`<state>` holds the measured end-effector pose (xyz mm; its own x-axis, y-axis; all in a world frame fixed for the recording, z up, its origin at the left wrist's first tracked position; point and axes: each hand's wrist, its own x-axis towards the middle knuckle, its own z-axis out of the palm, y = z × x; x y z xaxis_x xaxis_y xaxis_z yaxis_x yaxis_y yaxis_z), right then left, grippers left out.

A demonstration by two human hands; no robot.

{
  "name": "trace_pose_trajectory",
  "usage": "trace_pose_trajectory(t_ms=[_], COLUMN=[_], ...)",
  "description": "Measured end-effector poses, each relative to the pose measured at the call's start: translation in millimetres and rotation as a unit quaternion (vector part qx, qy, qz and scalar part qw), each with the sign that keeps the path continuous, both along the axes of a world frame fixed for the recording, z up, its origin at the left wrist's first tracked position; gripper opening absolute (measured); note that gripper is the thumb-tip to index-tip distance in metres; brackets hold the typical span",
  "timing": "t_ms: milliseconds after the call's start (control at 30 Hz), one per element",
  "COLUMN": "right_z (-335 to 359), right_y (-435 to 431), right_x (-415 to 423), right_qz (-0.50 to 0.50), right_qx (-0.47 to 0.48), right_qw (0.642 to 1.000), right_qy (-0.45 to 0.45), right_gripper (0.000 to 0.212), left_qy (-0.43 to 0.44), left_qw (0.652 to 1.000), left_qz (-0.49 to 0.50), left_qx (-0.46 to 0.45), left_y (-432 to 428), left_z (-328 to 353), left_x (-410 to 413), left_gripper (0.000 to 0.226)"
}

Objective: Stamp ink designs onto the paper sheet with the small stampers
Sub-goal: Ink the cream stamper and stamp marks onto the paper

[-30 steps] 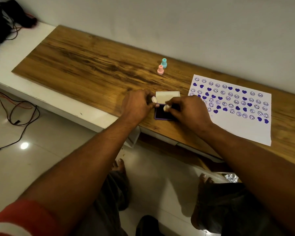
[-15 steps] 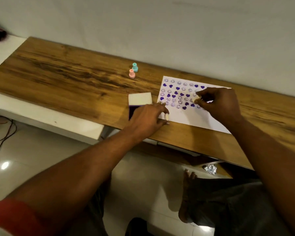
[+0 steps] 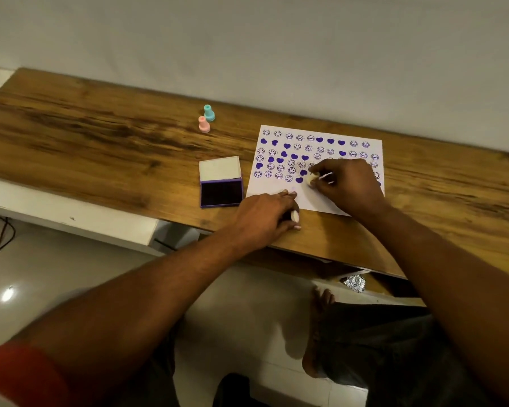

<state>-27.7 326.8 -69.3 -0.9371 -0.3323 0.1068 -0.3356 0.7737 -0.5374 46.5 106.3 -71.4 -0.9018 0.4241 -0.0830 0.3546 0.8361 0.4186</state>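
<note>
A white paper sheet (image 3: 279,189) lies on the wooden table (image 3: 100,148), covered with rows of purple smiley and heart prints. My right hand (image 3: 346,183) rests on the sheet and pinches a small pale stamper (image 3: 310,180) pressed down onto the paper below the prints. My left hand (image 3: 265,217) lies at the sheet's near left corner, fingertips on the paper, holding a small white stamper (image 3: 295,216) on its side. The open purple ink pad (image 3: 221,193) sits just left of the sheet, lid up.
A teal stamper (image 3: 209,113) and a pink stamper (image 3: 203,124) stand upright behind the ink pad. The wall runs close behind the table. Below the table edge are my legs, bare feet, a crumpled foil piece (image 3: 355,283) and cables at the far left.
Both hands left the ink pad and went right to the sheet. My right hand came down lower on the paper with its stamper; my left hand settled at the sheet's near corner.
</note>
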Motion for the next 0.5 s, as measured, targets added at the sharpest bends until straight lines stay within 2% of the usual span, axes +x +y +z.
trace_pose_trajectory(t_ms=[500], right_z=[-2.5], right_y=[-3.9], right_x=[5.1], right_qz=[-0.025], right_qx=[0.019], right_qw=[0.999], right_qy=[0.031], right_gripper=[0.031], left_qy=[0.003], left_qw=[1.000], left_qz=[-0.001], left_qx=[-0.026], left_y=[1.7], left_z=[-2.6], left_x=[-2.1], left_gripper=[0.045])
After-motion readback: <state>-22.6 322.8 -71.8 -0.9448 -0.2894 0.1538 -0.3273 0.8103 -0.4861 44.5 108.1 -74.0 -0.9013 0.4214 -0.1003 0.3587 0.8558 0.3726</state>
